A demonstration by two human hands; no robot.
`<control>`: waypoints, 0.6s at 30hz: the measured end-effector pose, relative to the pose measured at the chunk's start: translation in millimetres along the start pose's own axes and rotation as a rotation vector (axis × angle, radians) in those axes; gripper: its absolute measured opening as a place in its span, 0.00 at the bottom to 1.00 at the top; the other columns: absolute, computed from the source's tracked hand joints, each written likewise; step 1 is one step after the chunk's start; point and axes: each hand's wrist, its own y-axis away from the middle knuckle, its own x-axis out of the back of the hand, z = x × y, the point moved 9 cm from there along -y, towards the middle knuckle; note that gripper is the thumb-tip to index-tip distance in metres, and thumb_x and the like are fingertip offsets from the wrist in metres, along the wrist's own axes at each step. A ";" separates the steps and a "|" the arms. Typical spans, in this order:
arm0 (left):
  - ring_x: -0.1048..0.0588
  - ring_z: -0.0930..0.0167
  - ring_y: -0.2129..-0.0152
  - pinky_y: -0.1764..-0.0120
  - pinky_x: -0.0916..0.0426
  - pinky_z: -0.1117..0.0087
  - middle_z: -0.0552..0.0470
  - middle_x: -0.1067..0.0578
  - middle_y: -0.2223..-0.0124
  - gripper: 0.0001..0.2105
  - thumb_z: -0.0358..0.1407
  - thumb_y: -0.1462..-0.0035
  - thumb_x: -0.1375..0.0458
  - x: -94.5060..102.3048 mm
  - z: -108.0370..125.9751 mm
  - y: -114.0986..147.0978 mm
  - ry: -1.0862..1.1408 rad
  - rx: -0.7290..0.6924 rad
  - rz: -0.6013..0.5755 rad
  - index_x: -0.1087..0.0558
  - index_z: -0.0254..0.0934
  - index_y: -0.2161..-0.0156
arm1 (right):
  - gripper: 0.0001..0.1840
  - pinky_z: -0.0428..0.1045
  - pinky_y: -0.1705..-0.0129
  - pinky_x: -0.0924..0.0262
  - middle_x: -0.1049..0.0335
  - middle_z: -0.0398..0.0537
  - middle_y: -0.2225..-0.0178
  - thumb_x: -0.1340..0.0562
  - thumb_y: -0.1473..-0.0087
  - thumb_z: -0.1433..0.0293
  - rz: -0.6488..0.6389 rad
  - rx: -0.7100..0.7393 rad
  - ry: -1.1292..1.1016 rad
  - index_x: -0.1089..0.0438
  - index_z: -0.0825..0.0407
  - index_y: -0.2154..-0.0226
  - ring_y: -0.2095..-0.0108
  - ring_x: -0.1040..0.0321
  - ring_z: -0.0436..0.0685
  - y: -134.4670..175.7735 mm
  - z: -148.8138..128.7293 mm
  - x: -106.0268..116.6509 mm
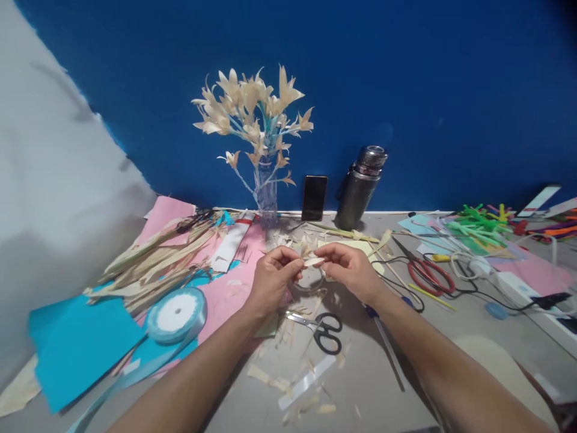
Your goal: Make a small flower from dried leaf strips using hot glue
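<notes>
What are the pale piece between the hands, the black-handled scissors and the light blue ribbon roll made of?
Pale piece: perhaps dried husk or paper; it looks thin, cream and smooth, but too small to be sure.
Black-handled scissors: metal blades, by their silvery shine; the smooth handles are probably plastic.
Ribbon roll: likely satin-like fabric, by its soft sheen.

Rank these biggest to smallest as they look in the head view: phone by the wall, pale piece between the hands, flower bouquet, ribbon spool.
1. Flower bouquet
2. Ribbon spool, though it sits nearer the camera
3. Phone
4. Pale piece
</notes>
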 end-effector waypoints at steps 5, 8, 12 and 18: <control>0.28 0.77 0.80 0.74 0.35 0.77 0.55 0.26 0.76 0.10 0.35 0.53 0.30 -2.6 -5.2 1.6 0.028 0.029 -0.014 0.26 0.34 0.71 | 0.10 0.47 0.68 0.36 0.23 0.46 0.67 0.32 0.50 0.67 0.079 0.117 0.122 0.23 0.51 0.63 0.69 0.30 0.53 2.8 -7.1 1.2; 0.28 0.77 0.81 0.75 0.35 0.78 0.54 0.24 0.75 0.11 0.35 0.54 0.30 -8.6 -13.4 3.8 0.119 0.114 -0.039 0.27 0.34 0.70 | 0.07 0.47 0.68 0.37 0.23 0.45 0.69 0.31 0.49 0.66 0.093 0.188 0.181 0.22 0.51 0.66 0.71 0.30 0.53 6.0 -16.4 -0.1; 0.28 0.77 0.81 0.77 0.36 0.78 0.51 0.22 0.73 0.13 0.34 0.58 0.28 -16.1 -24.8 8.8 0.234 0.245 -0.061 0.28 0.33 0.71 | 0.04 0.46 0.71 0.38 0.24 0.45 0.71 0.33 0.48 0.68 0.189 0.247 0.231 0.24 0.51 0.70 0.72 0.31 0.52 11.4 -30.4 5.2; 0.28 0.77 0.82 0.77 0.35 0.77 0.47 0.21 0.72 0.12 0.33 0.61 0.28 -12.9 -28.5 9.8 0.185 0.244 -0.009 0.24 0.30 0.72 | 0.04 0.46 0.74 0.40 0.25 0.44 0.75 0.34 0.49 0.69 0.230 0.218 0.296 0.25 0.52 0.73 0.75 0.33 0.51 14.0 -34.1 3.4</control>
